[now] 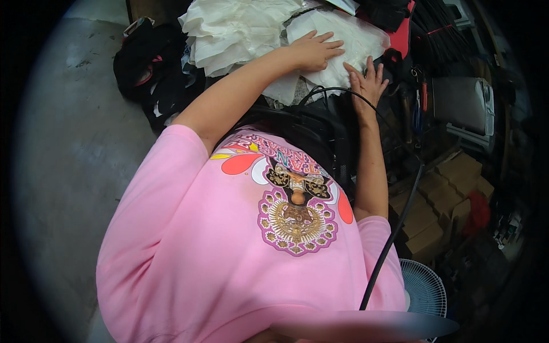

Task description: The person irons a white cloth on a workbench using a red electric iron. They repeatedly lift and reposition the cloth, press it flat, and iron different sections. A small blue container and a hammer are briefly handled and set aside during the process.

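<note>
A white, thin, wrinkled sheet [366, 41] of cloth-like or paper-like material lies at the top of the head view. My left hand [313, 52] rests flat on it, fingers stretched and slightly apart. At the sheet's near right edge is my right hand [369, 86], its fingers and thumb spread; whether it touches the sheet I cannot tell. Neither hand grips anything. To the left, a loose heap of similar whitish sheets [234, 31] overlaps the work area. Between my forearms a thin black cable [337, 90] arches over the sheet's near side.
Black fabric pieces [137, 63] are bunched at the left, above a grey floor [68, 171]. On the right are red-handled and blue-handled tools [424, 97], a grey case [463, 103] and brown cardboard boxes [440, 197]. A white-caged fan [426, 288] stands near my right side.
</note>
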A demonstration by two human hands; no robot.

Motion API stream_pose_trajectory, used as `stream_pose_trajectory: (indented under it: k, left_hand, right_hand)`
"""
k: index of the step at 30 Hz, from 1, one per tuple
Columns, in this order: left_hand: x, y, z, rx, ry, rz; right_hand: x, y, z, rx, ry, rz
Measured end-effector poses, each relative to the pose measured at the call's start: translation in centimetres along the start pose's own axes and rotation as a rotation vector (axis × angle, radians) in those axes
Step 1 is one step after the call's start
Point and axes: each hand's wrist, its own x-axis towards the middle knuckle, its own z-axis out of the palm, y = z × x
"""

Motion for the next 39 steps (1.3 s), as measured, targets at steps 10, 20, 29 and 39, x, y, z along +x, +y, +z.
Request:
stream_pose_trajectory:
  k: [10,20,29,39]
  left_hand:
    - [1.5,-0.9,2.3,0.104,0.124,-0.021]
    - [1.8,-1.4,3.3,0.134,0.221,-0.011]
    - [2.4,-1.9,2.9,0.049,0.069,-0.029]
    - [-0.5,-2.1,-1.2,-0.281,0.147,0.173]
  right_hand:
    - [0.1,-0.3,-0.9,0.216,0.007,0.069]
    - [-1.7,-2.0,0.3,-0.088,-0.099,-0.128]
    - [-0.9,-1.7,-0.7,-0.012,-0.068,-0.111]
    - [-2.1,-2.5,0.0,-0.220,-0.070,-0.113]
